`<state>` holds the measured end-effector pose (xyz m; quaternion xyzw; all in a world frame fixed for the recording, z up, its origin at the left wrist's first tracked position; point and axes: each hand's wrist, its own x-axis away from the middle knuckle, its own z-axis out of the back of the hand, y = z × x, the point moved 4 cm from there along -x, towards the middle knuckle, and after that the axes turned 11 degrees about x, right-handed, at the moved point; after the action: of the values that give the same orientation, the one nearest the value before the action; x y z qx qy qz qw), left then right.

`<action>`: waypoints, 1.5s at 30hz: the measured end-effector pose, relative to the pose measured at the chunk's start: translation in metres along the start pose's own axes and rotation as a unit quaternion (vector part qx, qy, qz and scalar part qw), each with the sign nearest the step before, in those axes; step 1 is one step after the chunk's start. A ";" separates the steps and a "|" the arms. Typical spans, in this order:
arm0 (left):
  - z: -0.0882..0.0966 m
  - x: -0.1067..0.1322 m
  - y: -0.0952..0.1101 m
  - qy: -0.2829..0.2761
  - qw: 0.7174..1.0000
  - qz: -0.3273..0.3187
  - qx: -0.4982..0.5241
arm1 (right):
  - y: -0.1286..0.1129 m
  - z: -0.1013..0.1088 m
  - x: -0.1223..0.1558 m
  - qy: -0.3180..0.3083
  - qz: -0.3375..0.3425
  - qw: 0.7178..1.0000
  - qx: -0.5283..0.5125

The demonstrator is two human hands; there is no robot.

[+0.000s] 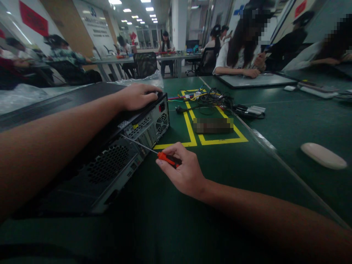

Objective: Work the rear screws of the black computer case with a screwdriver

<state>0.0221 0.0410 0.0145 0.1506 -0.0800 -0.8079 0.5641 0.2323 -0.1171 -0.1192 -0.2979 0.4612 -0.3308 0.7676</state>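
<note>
A black desktop computer case (90, 154) lies on its side on the green table mat (225, 172), its rear panel with fan grille facing me. My left hand (137, 96) rests flat on the case's top far corner, fingers spread. My right hand (183, 170) is closed round the orange handle of a screwdriver (165, 157). The thin metal shaft points left, with its tip at the upper edge of the rear panel.
A yellow taped rectangle (217, 140) marks the mat, holding a tangle of cables (211, 97) and a plug. A white mouse (323, 156) lies to the right. Clear plastic wrap (143, 80) sits behind the case. People work at tables across and beyond.
</note>
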 end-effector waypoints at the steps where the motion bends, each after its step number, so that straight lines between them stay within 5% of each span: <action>1: 0.000 0.000 -0.001 0.000 1.000 -0.001 0.001 | 0.000 0.000 0.000 0.000 0.000 1.000 0.001; 23: 0.000 0.001 -0.005 0.007 1.000 0.006 0.017 | 0.003 -0.012 0.005 -0.029 -0.049 0.998 -0.005; 31: 0.001 0.001 -0.001 0.001 1.000 0.003 0.011 | 0.001 -0.004 0.000 -0.010 -0.013 1.000 0.021; 45: -0.001 -0.010 -0.008 0.007 1.000 0.007 0.001 | -0.020 0.013 -0.008 -0.039 -0.093 0.993 -0.054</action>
<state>0.0182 0.0530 0.0125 0.1559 -0.0775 -0.8030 0.5700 0.2369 -0.1209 -0.0947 -0.3927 0.4184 -0.3633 0.7340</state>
